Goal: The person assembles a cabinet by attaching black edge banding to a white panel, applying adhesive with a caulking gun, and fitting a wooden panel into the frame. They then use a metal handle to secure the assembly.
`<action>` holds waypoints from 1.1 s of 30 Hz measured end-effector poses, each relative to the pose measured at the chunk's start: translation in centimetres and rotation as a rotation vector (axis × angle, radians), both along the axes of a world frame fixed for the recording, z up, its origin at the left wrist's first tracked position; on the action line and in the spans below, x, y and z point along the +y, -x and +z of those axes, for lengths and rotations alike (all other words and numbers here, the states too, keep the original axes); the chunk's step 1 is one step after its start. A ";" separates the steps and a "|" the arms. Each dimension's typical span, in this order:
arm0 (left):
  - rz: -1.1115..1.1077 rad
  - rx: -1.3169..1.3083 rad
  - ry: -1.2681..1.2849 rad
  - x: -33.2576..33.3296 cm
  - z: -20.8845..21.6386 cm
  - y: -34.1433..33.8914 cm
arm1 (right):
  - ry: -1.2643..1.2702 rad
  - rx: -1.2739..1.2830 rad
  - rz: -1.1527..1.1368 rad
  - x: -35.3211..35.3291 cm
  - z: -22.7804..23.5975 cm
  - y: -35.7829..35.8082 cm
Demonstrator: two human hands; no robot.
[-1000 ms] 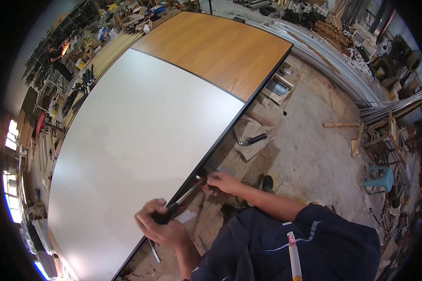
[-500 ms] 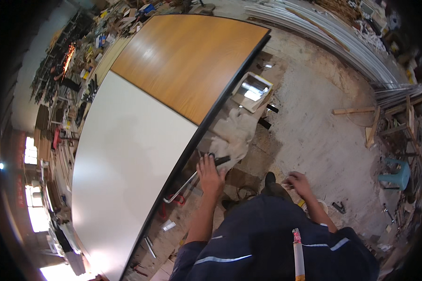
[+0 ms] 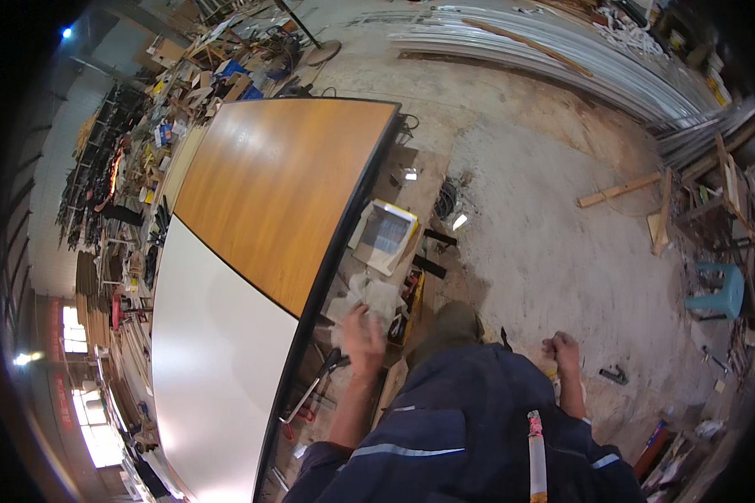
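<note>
My left hand (image 3: 365, 344) reaches over the bench beside the panel, at the near edge of a crumpled whitish cloth (image 3: 376, 298). Motion smears its fingers, so whether it grips the cloth cannot be told. A tool with a black handle and a thin metal bar (image 3: 304, 402) lies just left of that wrist. Out to the right, my right hand (image 3: 564, 348) hangs over the floor with its fingers curled in and nothing visible in them. Along the left stretches a large panel (image 3: 226, 335), part white and part wood-grain, with a dark edge. A lit cigarette (image 3: 537, 457) shows at the bottom.
Beyond the cloth sits an open box with a clear window (image 3: 386, 230). Long metal profiles (image 3: 495, 50) lie stacked at the far right. A teal stool (image 3: 715, 289) and wooden pieces (image 3: 621, 189) stand to the right. Far left, a person (image 3: 122, 211) works near orange sparks.
My left hand has left the black-handled tool and moved to the cloth. My right hand's fingers have curled in. The whole view has shifted, with my body farther along the panel.
</note>
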State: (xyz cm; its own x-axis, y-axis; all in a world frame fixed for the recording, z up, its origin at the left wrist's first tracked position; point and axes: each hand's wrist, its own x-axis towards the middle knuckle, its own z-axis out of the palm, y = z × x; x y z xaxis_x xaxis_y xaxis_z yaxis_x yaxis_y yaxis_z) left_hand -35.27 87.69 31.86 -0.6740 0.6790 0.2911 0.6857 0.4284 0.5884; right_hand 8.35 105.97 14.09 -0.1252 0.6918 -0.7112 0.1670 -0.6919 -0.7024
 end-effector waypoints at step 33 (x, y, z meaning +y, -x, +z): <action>0.464 0.288 0.111 50.7 1.5 20.4 | -0.544 -0.193 1.097 63.7 -6.3 12.7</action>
